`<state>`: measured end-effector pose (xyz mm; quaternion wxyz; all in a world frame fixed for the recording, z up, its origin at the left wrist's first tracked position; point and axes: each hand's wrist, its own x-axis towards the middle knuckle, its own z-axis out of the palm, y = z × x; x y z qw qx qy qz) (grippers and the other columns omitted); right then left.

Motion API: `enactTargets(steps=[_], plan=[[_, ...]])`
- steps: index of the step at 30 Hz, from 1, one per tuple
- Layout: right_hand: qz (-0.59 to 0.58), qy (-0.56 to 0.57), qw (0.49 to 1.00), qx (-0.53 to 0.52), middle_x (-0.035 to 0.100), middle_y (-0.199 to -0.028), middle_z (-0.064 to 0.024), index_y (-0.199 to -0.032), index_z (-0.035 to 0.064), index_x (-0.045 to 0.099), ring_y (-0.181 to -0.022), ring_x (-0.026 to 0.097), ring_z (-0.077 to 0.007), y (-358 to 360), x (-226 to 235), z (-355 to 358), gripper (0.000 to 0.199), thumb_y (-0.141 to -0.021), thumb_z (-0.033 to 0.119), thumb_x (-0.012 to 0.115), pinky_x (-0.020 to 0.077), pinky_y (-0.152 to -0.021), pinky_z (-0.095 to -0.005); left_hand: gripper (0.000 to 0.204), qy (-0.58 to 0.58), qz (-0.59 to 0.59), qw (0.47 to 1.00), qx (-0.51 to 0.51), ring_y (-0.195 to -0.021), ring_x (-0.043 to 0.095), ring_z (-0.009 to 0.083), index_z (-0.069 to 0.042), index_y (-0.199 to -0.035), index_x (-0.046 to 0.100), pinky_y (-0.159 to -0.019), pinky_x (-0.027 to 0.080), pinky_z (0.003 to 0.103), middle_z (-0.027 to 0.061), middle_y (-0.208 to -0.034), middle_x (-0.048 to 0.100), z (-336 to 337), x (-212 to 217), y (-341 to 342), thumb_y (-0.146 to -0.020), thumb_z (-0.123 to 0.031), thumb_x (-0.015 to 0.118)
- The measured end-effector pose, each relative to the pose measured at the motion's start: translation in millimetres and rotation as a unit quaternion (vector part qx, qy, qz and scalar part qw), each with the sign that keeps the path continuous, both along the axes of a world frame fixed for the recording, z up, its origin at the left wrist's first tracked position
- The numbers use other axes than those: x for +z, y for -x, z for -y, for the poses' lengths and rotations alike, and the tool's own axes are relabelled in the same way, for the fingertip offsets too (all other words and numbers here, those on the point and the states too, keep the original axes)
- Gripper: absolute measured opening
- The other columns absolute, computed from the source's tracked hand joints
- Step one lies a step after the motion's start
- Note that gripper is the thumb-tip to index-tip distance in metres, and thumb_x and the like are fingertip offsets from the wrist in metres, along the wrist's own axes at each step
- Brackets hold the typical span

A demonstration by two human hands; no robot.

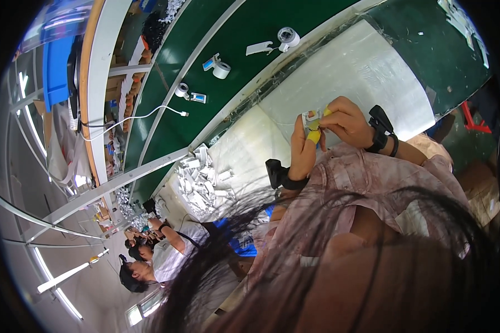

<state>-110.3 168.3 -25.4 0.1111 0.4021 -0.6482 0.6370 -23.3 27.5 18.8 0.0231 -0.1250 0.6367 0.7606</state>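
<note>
My left hand [301, 155] and my right hand [347, 123] are close together over the near edge of the pale work mat. Between their fingertips is a small white plastic part [311, 116], with a greyish inner area; its exact kind is too small to make out. The left thumb and fingers pinch it from below, while the right fingers close on its right side. Yellow finger covers [314, 136] show on some fingertips. Each wrist wears a black strap with a small black device [379, 125].
A heap of white plastic pieces [200, 186] lies left of the pale mat [350, 66]. On the green conveyor belt [233, 39] sit white round units [221, 69] with attached pieces. A white cable [150, 115] hangs across the belt. A co-worker [175, 250] sits farther left.
</note>
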Motion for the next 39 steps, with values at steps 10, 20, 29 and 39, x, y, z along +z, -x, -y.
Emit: enactTargets(steps=[10,20,29,39], plan=[[0.011,-0.018,1.0,0.005,0.055,-0.087,-0.0082,-0.088,0.0069,0.064,-0.078,0.054,-0.0255,2,-1,1,0.016,-0.074,0.003,0.072,0.044,-0.067,-0.0333,0.031,0.014,0.003,1.0,0.02,-0.063,0.05,0.0097,0.002,-0.12,0.043,-0.05,0.042,0.023,0.0058,-0.088,0.052,-4,4,2,-0.089,-0.003,0.038],[0.027,-0.028,0.999,0.016,0.055,-0.087,-0.009,-0.088,0.0062,0.063,-0.078,0.054,-0.0264,3,-2,-1,0.015,-0.075,0.003,0.07,0.044,-0.067,-0.034,0.042,0.008,-0.003,0.999,0.033,-0.065,0.05,0.0078,0.0,-0.13,0.041,-0.052,0.043,0.021,0.0045,-0.087,0.054,-4,-2,-2,-0.093,-0.015,0.051],[0.0,-0.044,0.999,0.028,0.055,-0.086,-0.0088,-0.087,0.0065,0.063,-0.078,0.055,-0.0264,9,2,-3,0.013,-0.076,0.006,0.07,0.0439,-0.067,-0.0338,0.039,0.074,0.002,0.996,0.04,-0.057,0.045,0.0057,0.002,-0.129,0.041,-0.05,0.039,0.02,0.0002,-0.072,0.051,-5,-9,0,-0.095,-0.014,0.051],[0.007,-0.052,0.998,0.035,0.055,-0.085,-0.0085,-0.086,0.0067,0.062,-0.076,0.054,-0.0266,9,6,-2,0.012,-0.077,0.006,0.069,0.0434,-0.066,-0.0342,0.035,0.08,-0.002,0.996,0.047,-0.056,0.043,0.0049,0.002,-0.127,0.044,-0.048,0.037,0.019,-0.0006,-0.068,0.049,-5,-13,-1,-0.095,-0.01,0.05]])
